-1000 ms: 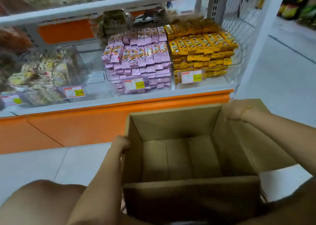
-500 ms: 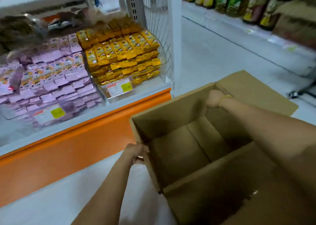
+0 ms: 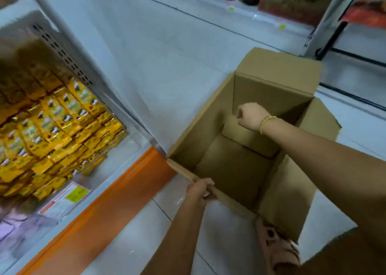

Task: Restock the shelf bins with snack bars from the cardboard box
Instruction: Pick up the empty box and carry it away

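a: where's the cardboard box [image 3: 234,170]?
b: low by the floor [image 3: 167,66], one corner just beside the shelf's orange base [image 3: 117,191]. its mouth faces up, flaps splayed outward. which side is longer, she can't tell.
a: and the hands?
b: the left hand [image 3: 199,189] grips the near-left rim. the right hand [image 3: 249,116] is curled inside, near the far wall; holding anything, unclear.
a: snack bars?
b: yellow snack bars [image 3: 52,132] fill the shelf bin [image 3: 69,197], left.
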Demonstrator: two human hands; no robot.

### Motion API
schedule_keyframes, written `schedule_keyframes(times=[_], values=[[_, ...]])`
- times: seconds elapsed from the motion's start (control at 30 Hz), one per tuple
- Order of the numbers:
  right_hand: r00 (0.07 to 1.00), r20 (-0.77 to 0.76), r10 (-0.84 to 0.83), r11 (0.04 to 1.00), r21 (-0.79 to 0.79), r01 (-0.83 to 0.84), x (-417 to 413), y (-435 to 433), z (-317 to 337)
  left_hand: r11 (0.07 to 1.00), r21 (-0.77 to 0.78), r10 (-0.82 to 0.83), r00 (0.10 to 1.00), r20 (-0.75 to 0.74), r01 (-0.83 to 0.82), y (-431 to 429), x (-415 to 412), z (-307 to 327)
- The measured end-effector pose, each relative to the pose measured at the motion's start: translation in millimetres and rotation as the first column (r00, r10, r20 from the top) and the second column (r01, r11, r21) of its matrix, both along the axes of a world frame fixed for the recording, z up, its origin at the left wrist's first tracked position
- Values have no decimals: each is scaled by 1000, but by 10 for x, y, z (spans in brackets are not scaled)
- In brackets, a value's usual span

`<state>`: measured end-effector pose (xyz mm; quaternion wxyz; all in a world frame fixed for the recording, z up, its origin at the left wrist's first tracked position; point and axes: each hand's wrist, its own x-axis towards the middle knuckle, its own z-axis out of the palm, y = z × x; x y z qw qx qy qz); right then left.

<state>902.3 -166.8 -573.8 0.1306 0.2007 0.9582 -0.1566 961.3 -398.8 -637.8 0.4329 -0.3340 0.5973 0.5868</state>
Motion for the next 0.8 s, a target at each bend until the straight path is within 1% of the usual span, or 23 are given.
schedule_keyframes(times=[0.17,0.3,0.37,0.4,0.43,0.47,0.5,0.57,0.6,0.7,0.8], values=[[989,-33,-142,990,-14,142,248,451,507,992,-33,123,983,133,-120,405,-1,565],[959,-43,-281,960,-16,280,423,810,1058,980,-12,197,950,242,-200,755,-26,1143],[951,-1,-309,951,-8,309,453,998,1352,963,-9,259,921,291,-268,958,-74,1506],[947,53,-316,948,-16,317,450,1085,1509,951,-8,295,904,309,-308,1066,-117,1703],[936,126,-330,939,-56,339,444,1156,1685,942,-12,322,890,322,-337,1164,-167,1909],[920,185,-346,920,-123,371,434,1221,1865,933,-14,343,880,327,-359,1265,-222,2112],[909,208,-362,893,-201,402,414,1284,2036,926,-12,360,872,330,-378,1363,-282,2313],[900,171,-400,840,-325,435,329,1385,2414,909,9,393,863,318,-417,1525,-410,2730],[903,137,-408,832,-350,430,269,1436,2601,901,23,405,859,312,-433,1609,-474,2952],[916,60,-396,855,-340,392,81,1579,3139,887,14,445,862,243,-462,1862,-695,3562],[929,71,-362,854,-374,362,-172,1762,3552,893,-27,449,881,147,-450,2054,-1052,4030]])
